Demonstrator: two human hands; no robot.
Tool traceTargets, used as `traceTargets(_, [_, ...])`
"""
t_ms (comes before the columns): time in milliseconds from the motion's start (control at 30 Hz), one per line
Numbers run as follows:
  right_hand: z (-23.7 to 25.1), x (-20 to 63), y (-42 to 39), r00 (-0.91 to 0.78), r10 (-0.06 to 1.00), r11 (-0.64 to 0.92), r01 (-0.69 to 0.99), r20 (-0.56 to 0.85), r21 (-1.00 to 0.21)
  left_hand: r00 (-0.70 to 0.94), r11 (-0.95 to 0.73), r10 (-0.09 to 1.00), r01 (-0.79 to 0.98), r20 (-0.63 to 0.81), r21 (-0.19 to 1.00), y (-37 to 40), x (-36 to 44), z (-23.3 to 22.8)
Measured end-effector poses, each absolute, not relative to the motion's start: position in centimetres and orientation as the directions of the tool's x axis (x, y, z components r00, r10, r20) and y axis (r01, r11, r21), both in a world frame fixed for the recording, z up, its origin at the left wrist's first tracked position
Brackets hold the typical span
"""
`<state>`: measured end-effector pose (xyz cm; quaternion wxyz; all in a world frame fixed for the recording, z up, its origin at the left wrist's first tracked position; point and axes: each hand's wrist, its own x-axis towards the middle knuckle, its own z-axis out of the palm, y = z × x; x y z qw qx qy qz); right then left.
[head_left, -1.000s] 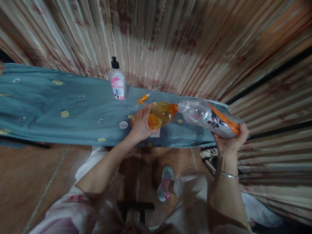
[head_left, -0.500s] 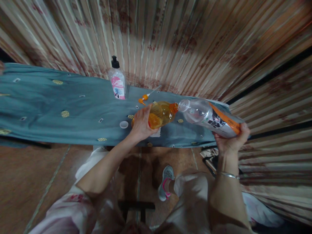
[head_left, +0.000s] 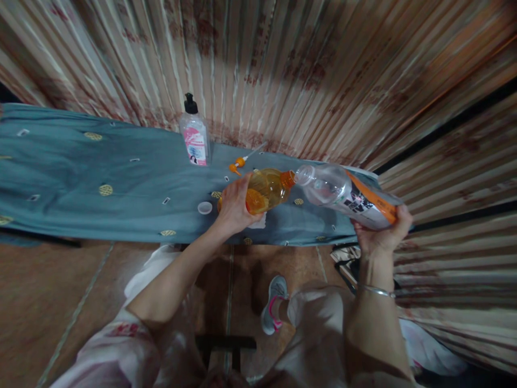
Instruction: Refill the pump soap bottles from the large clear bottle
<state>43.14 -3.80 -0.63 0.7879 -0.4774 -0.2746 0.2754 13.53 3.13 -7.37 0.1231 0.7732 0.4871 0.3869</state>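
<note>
My left hand [head_left: 235,206] is wrapped round an orange-tinted bottle [head_left: 271,186], tilted with its orange neck up to the right. In my right hand [head_left: 383,234] is a clear plastic bottle [head_left: 333,186] with an orange and grey label, gripped near its base. Its open mouth meets the neck of the orange bottle, or comes very close to it; I cannot tell whether they touch. Behind my left hand lies an orange pump top [head_left: 238,163] with a clear tube. A small whitish cap [head_left: 204,207] rests on the cloth left of that hand.
A clear pump bottle [head_left: 196,137] with a black top and pink label stands at the table's back edge. Blue-green patterned cloth [head_left: 133,188] covers the narrow table. A pleated curtain [head_left: 258,70] hangs behind it. A dark stool or bar [head_left: 226,342] is below.
Both hands and both bottles stay almost where they were, mouth to mouth. The view has shifted very slightly.
</note>
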Motion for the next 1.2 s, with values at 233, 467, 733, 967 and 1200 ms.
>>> traceTargets(233, [-0.86,43.63,-4.02,0.681,0.716,0.38,-0.196,0.153,-0.904,0.231,-0.5,0.844,0.667,0.483,0.553,3.22,13.53,-7.6])
traceTargets(467, [-1.09,43.85,-4.04,0.673,0.723,0.388,-0.21,0.155,-0.897,0.228,-0.512,0.837,0.645,0.497,0.567,3.27,13.45,-7.83])
traceTargets(733, [-1.0,43.66,-4.14,0.67,0.725,0.388,-0.203,0.162,-0.899,0.219,-0.504,0.841,0.648,0.494,0.571,3.2,13.45,-7.78])
traceTargets(967, [-1.08,43.67,-4.06,0.685,0.712,0.387,-0.199,0.154,-0.9,0.23,-0.521,0.834,0.625,0.501,0.581,3.13,13.43,-7.62])
traceTargets(1200, [-1.05,43.69,-4.05,0.677,0.719,0.382,-0.193,0.159,-0.904,0.227,-0.517,0.833,0.643,0.504,0.565,3.16,13.43,-7.7])
